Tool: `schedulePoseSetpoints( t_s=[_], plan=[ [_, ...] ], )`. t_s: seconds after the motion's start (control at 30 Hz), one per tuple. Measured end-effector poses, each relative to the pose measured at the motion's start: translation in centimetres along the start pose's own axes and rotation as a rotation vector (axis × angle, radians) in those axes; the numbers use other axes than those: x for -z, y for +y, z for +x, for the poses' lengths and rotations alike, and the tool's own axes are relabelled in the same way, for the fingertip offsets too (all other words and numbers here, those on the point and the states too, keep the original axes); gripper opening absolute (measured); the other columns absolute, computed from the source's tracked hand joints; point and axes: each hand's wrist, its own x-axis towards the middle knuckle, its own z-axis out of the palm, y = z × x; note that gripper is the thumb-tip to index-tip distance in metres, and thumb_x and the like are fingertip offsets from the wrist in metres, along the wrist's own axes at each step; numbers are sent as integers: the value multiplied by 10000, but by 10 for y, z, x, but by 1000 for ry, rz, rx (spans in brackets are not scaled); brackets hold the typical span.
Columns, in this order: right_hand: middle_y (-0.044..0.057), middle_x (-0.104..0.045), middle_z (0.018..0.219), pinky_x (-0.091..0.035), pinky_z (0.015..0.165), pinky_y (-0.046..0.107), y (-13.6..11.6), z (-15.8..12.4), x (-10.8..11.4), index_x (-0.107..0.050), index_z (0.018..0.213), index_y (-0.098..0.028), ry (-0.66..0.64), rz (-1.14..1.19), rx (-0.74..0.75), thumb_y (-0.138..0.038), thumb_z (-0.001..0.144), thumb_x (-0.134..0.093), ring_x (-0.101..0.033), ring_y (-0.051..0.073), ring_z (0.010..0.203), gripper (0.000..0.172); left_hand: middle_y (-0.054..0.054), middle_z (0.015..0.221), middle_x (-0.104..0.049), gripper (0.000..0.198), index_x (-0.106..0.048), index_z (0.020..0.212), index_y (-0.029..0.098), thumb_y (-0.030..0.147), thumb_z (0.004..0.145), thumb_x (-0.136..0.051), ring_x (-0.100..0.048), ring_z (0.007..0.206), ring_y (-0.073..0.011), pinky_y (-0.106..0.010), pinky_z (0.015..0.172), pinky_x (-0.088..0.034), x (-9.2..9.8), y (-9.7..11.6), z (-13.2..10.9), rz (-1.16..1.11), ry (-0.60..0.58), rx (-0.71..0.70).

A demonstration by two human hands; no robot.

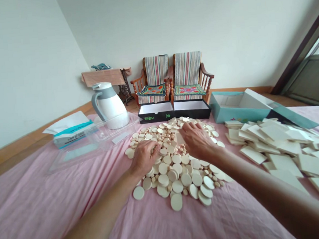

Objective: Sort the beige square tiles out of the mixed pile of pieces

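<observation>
A pile of pale round wooden discs [177, 186], mixed with small wooden beads, lies on the pink cloth [162, 229]. My left hand [146, 156] is at the left side of the pile, its thumb and fingers drawn together at the discs; what they hold, if anything, is too small to name. Farther right, my right hand [195, 138] reaches over the back part of the pile with its fingers bent downward. Beside its fingertips is a pale square piece [179, 138], and my right hand grips its edge.
Square wooden tiles [284, 165] are heaped at the right, before a light blue box [241, 107]. Two black boxes [157, 116] stand behind the discs. A white jug [110, 105], clear plastic trays [77, 151] and a tissue pack [73, 133] are at the left.
</observation>
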Motion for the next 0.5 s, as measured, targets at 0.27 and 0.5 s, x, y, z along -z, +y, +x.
schedulePoseSetpoints(
  t_s=[0.27,0.5],
  plan=[
    [159,-580,1057,-432,776,427,130,-102,-16,-590,1139,-149,260,-118,-532,-411,777,-529,-532,313,957,451,-43,825,-677,226,-629,846,184,312,930,-464,-609,832,-196,-327,777,-444,-6,-5,1,12,-15,-17],
    [237,-535,1182,-411,766,599,191,-156,-10,-545,1243,-205,366,-225,-857,-600,783,-483,-476,477,1100,609,-42,830,-691,219,-644,842,184,312,918,-482,-628,828,-195,-321,776,-457,-7,-7,2,12,12,-14]
  ],
)
